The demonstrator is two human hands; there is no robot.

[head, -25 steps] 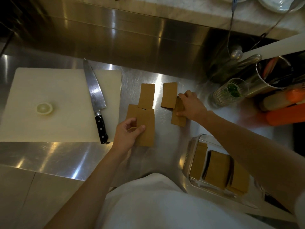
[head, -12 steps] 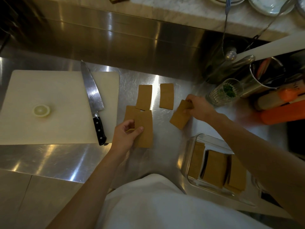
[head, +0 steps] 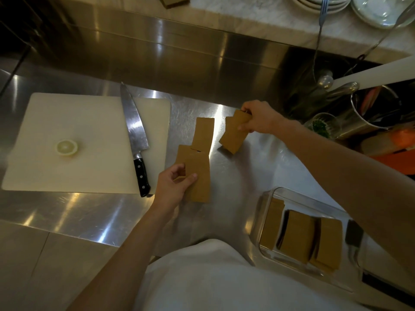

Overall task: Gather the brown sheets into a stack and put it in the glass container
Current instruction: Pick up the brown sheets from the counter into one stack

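We see a stainless steel counter (head: 67, 212) catching bright glare, a steel backsplash (head: 157, 48) rising behind it, a pale marble ledge (head: 258, 16) above, and dim, warm light over the whole kitchen

I take the glass container (head: 267, 223) as my reference. Its open top is unobstructed from above, but brown sheets (head: 296, 239) already occupy most of its floor, standing or leaning in rows. Directly beyond the container, I see bare steel counter (head: 258, 167) up to the sheets held by the right hand (head: 258, 118). To its far left, the cutting board (head: 78, 135) and knife (head: 137, 140) block low passage. Between board and container, the left hand (head: 173, 187) and its sheets fill the lane. Beyond-right of the container, a metal canister (head: 368, 117) and a glass (head: 323, 126) crowd the corner.
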